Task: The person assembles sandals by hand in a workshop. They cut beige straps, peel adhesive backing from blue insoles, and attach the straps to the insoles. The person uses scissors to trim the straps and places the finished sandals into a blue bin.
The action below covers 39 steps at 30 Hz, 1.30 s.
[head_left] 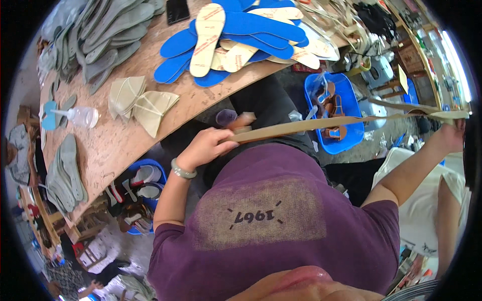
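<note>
A long beige strip (306,125) stretches across the front of my body between both hands. My left hand (213,143), with a pale bangle on the wrist, has its fingers closed on the strip's near end. Far out to the right, my right hand (454,129) grips the other part of the strip, raised near the picture's rim. From there a darker length of strip doubles back to the left. Just beyond my left hand is a brown thing (244,122), too blurred to name.
The wooden worktable (100,165) holds blue and cream insoles (261,35), grey soles (108,37), beige fabric pieces (150,105), a dropper bottle (83,117) and a phone (177,11). Below stand a blue basket (351,143) of brown sandals and a blue bin (158,168). Someone in white (422,200) is close at right.
</note>
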Tool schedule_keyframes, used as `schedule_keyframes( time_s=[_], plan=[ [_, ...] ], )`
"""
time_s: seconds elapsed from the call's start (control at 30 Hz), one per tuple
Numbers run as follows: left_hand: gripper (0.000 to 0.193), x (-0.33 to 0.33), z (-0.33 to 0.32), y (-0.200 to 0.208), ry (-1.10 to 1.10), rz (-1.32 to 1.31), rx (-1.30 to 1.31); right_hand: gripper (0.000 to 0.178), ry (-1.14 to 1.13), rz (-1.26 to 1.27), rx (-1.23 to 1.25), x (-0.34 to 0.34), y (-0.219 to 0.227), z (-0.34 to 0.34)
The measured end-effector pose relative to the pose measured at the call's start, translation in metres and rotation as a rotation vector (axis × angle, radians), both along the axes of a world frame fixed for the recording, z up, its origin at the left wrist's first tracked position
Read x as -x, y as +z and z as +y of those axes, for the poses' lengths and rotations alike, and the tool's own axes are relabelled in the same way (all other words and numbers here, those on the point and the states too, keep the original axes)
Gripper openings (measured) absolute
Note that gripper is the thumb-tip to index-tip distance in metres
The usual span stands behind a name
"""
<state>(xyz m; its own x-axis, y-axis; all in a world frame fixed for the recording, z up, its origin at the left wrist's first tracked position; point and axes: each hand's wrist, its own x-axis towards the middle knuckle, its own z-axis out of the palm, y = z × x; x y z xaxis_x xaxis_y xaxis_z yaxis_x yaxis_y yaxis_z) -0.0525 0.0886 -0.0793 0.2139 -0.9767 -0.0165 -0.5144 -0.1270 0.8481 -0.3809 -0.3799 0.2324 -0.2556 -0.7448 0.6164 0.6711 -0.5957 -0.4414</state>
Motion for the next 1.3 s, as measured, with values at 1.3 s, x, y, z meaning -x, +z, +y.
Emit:
schedule_keyframes(
  time_s=[1.3],
  plan=[
    [0.029,0.16,0.207,0.089,1.336,-0.272,-0.397,0.024,2.705,1.284,0.194,-0.289,-0.309,0.462]
  ],
)
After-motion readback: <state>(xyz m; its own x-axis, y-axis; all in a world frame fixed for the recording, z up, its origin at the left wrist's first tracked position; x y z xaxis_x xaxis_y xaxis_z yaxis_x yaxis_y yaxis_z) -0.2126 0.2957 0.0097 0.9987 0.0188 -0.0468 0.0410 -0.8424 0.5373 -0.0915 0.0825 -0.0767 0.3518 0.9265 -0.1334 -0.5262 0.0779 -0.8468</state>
